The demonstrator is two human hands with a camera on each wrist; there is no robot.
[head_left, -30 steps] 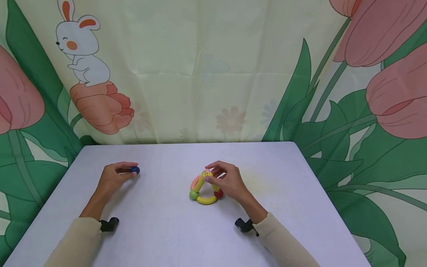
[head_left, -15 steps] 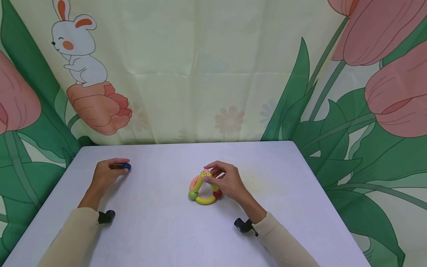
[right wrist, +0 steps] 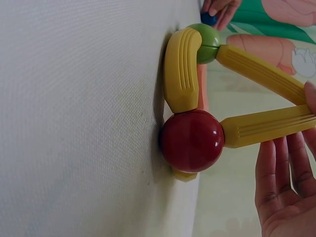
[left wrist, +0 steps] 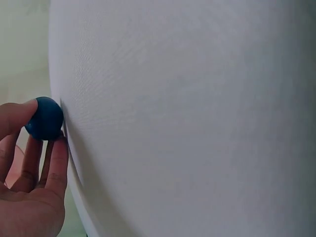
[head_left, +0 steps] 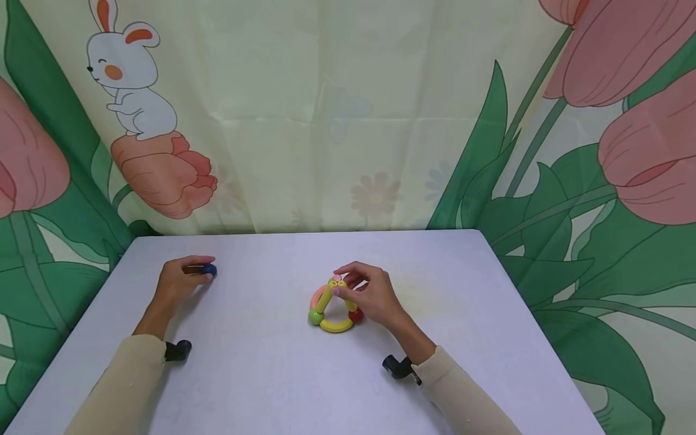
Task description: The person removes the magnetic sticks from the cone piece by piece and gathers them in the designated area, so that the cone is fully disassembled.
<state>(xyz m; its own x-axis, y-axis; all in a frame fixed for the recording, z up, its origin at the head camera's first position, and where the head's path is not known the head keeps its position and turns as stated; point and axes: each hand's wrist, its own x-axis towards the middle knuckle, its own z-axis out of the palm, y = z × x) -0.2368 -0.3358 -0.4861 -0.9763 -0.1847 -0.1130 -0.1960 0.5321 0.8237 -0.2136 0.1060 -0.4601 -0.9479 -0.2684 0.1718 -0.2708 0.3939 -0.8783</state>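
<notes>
My left hand (head_left: 176, 285) pinches a blue ball (head_left: 209, 270) at the left of the table. In the left wrist view the ball (left wrist: 45, 118) sits between thumb and fingers, close to the tabletop. My right hand (head_left: 376, 295) pinches the top of a standing frame of toy rods and balls near the middle. Two straight yellow rods (right wrist: 271, 127) rise from a red ball (right wrist: 192, 140) and a green ball (right wrist: 209, 42) to those fingers. A curved yellow rod (head_left: 336, 326) joins the two balls at the front. Behind it shows a curved pink rod (head_left: 315, 296). The frame's peak is partly hidden by my fingers.
The white table (head_left: 261, 374) ends at a back edge against a printed cloth backdrop (head_left: 272, 121). Black wrist cameras (head_left: 178, 350) stick out from both sleeves, low over the table.
My left hand has moved a little left and farther back with the blue ball. The right hand stays at the top of the toy frame.
</notes>
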